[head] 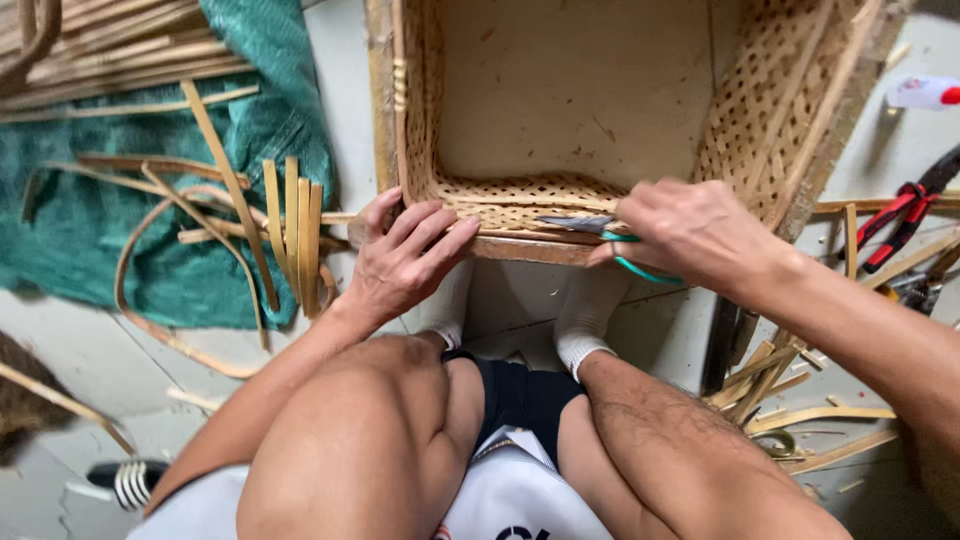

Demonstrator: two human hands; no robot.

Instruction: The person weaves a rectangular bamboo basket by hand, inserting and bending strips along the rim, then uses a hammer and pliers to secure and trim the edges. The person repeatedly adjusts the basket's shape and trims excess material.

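A square woven cane basket (760, 110) with a wooden rim stands on the floor in front of my knees. My left hand (405, 250) rests flat on its near rim at the left corner, fingers spread over the weave. My right hand (690, 235) grips a pair of green-handled scissors (600, 235) whose grey blades point left along the near rim (525, 248), close to my left fingertips. My legs and white socks sit under the rim.
A green woven sack (90, 230) lies at left with loose bamboo strips (295, 240) and bent cane on it. Red-handled pliers (905, 215) and a white bottle (925, 92) lie at right. Bamboo offcuts (800, 410) litter the floor by my right leg.
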